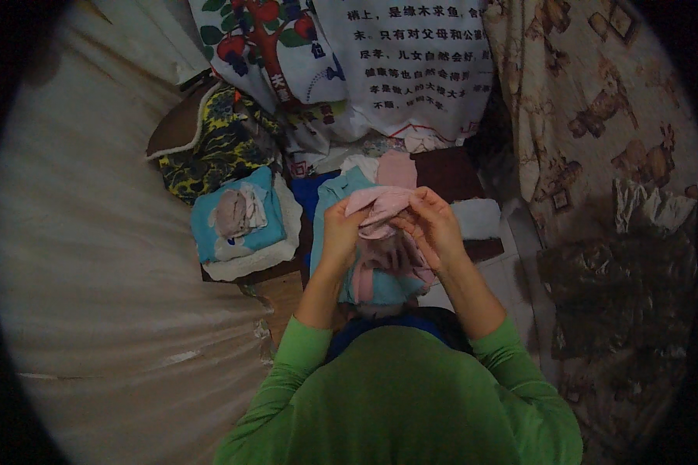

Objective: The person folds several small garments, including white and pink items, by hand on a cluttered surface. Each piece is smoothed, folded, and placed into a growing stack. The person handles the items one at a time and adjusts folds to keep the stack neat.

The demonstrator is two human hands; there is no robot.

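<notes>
A pink cloth garment (384, 209) is held up in front of me between both hands. My left hand (343, 228) grips its left edge, while my right hand (436, 224) pinches the right edge between thumb and fingers. The garment's lower part hangs down in folds. Beneath it lies a light teal garment (331, 200) with a collar, partly hidden by my hands and the pink cloth. Another piece of pink fabric (398, 168) rests just beyond, beside a white cloth (360, 165).
At left, a folded blue garment (270, 224) with a small grey-beige bundle (232, 214) sits on white fleece (291, 244). Behind it is a yellow-and-black patterned cloth (221, 145). A folded white cloth (476, 218) lies right. Printed white hangings (413, 64) and a patterned curtain (593, 99) stand around.
</notes>
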